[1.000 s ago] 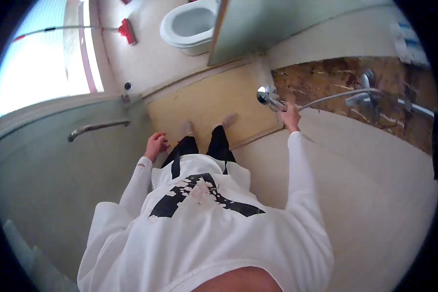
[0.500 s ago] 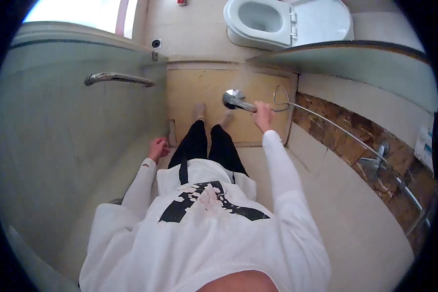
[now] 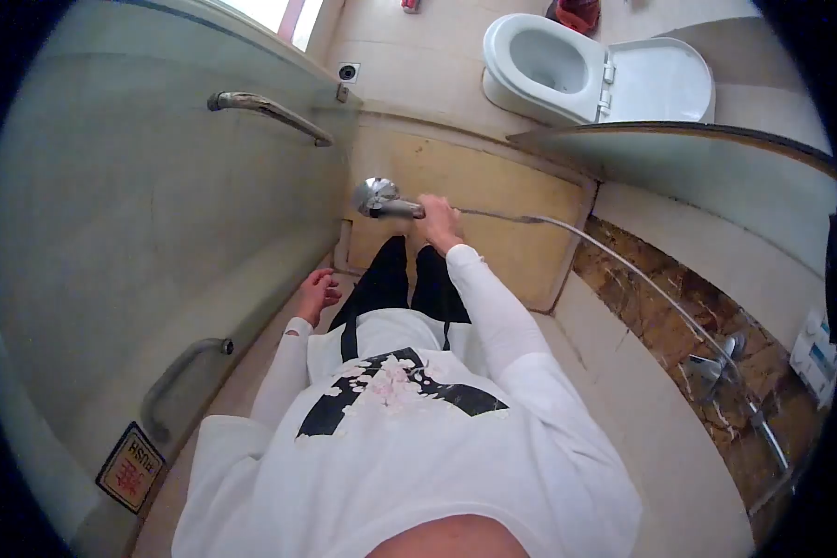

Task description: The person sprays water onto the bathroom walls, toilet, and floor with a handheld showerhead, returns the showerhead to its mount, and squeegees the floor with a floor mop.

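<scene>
My right hand (image 3: 441, 223) is wrapped round the handle of a chrome shower head (image 3: 378, 197), held out over the yellowish shower floor (image 3: 493, 186). The head end points left, towards the glass door. From the handle a silver hose (image 3: 614, 258) runs right to the wall, pulled fairly straight. Low at my left side, my left hand (image 3: 318, 296) hangs beside the glass door (image 3: 177, 214) with its fingers partly spread and nothing in them. Whether water flows cannot be made out.
Metal handles (image 3: 270, 113) stick out from the glass door, which bears a push sign (image 3: 131, 468). A mixer tap (image 3: 716, 365) sits on the brown marble wall strip at right. Beyond a glass panel (image 3: 679, 144) stands a toilet (image 3: 549, 67) with its lid raised. A floor drain (image 3: 348, 73) lies ahead.
My right hand has carried the shower head left, towards the glass door, and the hose's loop has straightened. My view has shifted, showing more of the door with its second handle and sign.
</scene>
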Motion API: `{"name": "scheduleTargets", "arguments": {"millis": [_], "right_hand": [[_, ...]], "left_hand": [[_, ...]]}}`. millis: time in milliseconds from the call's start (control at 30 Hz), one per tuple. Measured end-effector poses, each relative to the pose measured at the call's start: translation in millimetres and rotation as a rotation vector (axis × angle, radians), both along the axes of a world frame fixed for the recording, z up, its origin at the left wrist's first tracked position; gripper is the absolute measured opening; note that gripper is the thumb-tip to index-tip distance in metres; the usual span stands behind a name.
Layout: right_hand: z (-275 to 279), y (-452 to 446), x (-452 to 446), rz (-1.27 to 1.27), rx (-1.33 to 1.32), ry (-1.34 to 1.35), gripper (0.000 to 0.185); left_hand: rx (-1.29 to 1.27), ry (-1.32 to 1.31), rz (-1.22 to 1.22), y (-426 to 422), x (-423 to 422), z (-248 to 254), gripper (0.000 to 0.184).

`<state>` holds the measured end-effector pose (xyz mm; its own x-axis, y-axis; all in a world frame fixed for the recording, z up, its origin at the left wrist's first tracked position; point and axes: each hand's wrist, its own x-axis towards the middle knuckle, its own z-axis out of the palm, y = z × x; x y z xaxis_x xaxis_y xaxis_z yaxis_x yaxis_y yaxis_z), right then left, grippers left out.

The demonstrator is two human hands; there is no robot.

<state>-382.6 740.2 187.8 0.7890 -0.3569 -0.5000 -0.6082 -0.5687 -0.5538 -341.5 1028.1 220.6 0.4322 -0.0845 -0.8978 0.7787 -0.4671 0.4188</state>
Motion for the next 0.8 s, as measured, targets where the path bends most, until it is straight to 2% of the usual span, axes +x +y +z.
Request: {"name": "scheduleTargets", "arguments": {"millis": [100,200,233,300,400,433,500,533,600,733,800], "right_hand": [[-19,-16,-16,-0.086,-0.102,-0.127,0.018],[-28,-41,-28,-0.488,-0.222,-0.255,0.021],[-29,-54,-34,-0.484,-0.241,-0.258,0.021],[-4,-78,-38,-0.76,-0.059,-0.109,0.018],[3,-109,-46,-0.899,-0.165,-0.178,0.021],[3,-117,-47,-0.897,-0.181,-0.187,0.021],[5,-130,-49,-0.981,-0.376,-0.272,0.025],[6,-136,-50,-0.979,-0.388,-0.278,0.025],[25,-143,-45,-1.027,-0.171,-0.249,0.03],[41,-150,-27,-0.961,-0.228,-0.246,0.032],[44,-155,-16,-1.029,-0.335,-0.312,0.032]], "left_hand": [[0.018,0.001,0.014,1,-5,8,0.028],[0.053,0.027,0.038,11,-15,-4,0.028],[0.034,0.029,0.039,14,-19,-9,0.028],[0.052,0.062,0.049,17,-24,-15,0.028],[0.027,0.084,0.016,16,-23,-22,0.029],[0.01,0.082,0.015,14,-22,-26,0.029],[0.022,0.064,-0.01,8,-18,-27,0.028],[-0.045,0.064,-0.011,9,-17,-31,0.027],[-0.06,0.053,-0.004,-2,-13,-24,0.026],[-0.088,0.023,0.022,-17,-6,-22,0.024],[-0.109,0.016,0.023,-18,2,-26,0.024]]}}
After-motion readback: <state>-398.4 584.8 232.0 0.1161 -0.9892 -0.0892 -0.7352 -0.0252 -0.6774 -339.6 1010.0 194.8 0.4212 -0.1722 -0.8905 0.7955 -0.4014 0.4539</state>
